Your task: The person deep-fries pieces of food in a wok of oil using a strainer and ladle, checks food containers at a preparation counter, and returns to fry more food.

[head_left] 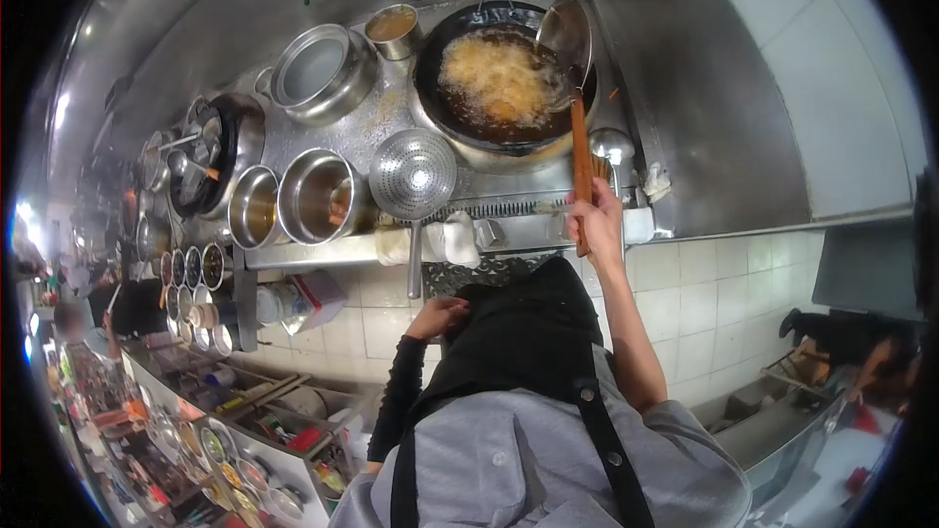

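My right hand (598, 219) is wrapped round the wooden handle of a strainer (564, 37). The strainer's round head tilts up at the right rim of a black wok (430, 88). Inside the wok, golden pieces of food (499, 78) fry in dark, bubbling oil; their kind is not clear. My left hand (439, 317) hangs low in front of my apron, its fingers curled in. Whether it holds anything is hidden. Near it, a perforated metal skimmer (413, 174) lies across the stove's front edge, its handle pointing down toward me.
Metal pots (318, 198) and a lidded pot (323, 73) stand left of the wok, with a small can of brown liquid (393, 31) behind. A ladle (612, 145) rests at the right. Cloths (460, 238) lie on the front ledge. Another person (861, 357) is at far right.
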{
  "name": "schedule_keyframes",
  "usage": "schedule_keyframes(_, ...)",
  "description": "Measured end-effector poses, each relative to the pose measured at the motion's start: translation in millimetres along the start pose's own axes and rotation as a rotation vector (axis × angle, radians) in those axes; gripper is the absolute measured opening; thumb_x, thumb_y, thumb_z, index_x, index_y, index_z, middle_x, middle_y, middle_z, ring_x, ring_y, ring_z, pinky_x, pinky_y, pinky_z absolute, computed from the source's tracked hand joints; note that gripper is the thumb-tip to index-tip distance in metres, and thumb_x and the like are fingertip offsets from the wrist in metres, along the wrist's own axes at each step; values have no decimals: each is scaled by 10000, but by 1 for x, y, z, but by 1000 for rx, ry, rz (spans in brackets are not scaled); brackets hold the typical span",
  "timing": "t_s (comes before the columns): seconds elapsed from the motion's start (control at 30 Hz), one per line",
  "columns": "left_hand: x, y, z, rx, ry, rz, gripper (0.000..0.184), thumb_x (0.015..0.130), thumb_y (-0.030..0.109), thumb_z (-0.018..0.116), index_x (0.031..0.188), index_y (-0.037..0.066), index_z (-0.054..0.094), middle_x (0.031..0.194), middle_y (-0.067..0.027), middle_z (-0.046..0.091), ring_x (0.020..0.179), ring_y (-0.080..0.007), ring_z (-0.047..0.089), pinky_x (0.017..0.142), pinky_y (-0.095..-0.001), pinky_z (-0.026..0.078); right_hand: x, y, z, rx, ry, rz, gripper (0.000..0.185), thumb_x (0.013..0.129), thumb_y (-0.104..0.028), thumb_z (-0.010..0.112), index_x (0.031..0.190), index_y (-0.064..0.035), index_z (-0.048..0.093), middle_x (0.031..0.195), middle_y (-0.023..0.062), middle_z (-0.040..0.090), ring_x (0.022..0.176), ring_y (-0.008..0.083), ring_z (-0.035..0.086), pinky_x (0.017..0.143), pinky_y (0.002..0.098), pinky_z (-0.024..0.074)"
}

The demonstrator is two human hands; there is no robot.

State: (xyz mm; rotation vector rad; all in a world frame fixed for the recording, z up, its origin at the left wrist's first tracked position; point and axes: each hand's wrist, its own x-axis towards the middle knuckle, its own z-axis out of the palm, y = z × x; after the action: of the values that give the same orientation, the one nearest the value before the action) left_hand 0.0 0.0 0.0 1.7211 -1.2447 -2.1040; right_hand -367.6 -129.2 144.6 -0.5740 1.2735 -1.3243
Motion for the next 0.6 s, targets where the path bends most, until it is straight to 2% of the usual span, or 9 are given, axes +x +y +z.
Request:
schedule_keyframes(0.07,-26,-13,6,-175,101,-11,329,1025,182,643,1294,-4,679,1049,-57,771,918,-99,680,834,-257,549,-4,-2,-2,34,-25,32,440,803,117,524,1231,24,561,936,104,611,507,125,519,384,282,388)
schedule_keyframes(0.1,31,7,48,-252,64,66,327,1024,177,643,1287,-16,676,1047,-62,770,923,-100,682,835,-255,548,25,-35,-31,-73,-24,-25,440,801,119,521,1229,25,562,934,102,611,506,121,515,384,280,385)
schedule_keyframes(0.2,-5,11,33,-298,162,39,323,1023,159,640,1269,-47,670,1047,-79,767,939,-108,689,840,-248,547,17,-34,-23,-65,-75,0,423,808,115,514,1216,26,583,912,84,611,502,101,503,382,271,371)
schedule_keyframes(0.27,-4,8,43,-383,172,48,318,1021,148,639,1260,-60,668,1054,-91,766,954,-116,695,847,-245,547,0,-53,-19,-164,-32,-12,407,816,104,526,1209,25,596,904,76,612,505,94,503,386,271,369)
schedule_keyframes(0.37,5,-7,44,-337,186,106,304,1026,138,628,1257,-56,669,1060,-94,764,962,-126,700,858,-252,551,-17,-54,-9,-300,49,-91,379,824,78,564,1197,35,613,889,63,615,496,87,496,380,270,356)
schedule_keyframes(0.53,7,-18,45,-306,203,53,294,1035,132,611,1254,-56,669,1061,-105,760,964,-133,704,872,-266,559,-8,-30,-3,-423,116,-199,346,830,63,585,1175,44,595,886,69,607,500,104,508,385,280,374)
schedule_keyframes(0.6,7,-17,43,-330,194,50,287,1039,125,605,1254,-54,669,1066,-104,758,965,-132,705,872,-267,561,-12,-38,3,-268,41,-60,340,827,79,574,1165,37,574,892,89,602,513,119,518,399,291,391)
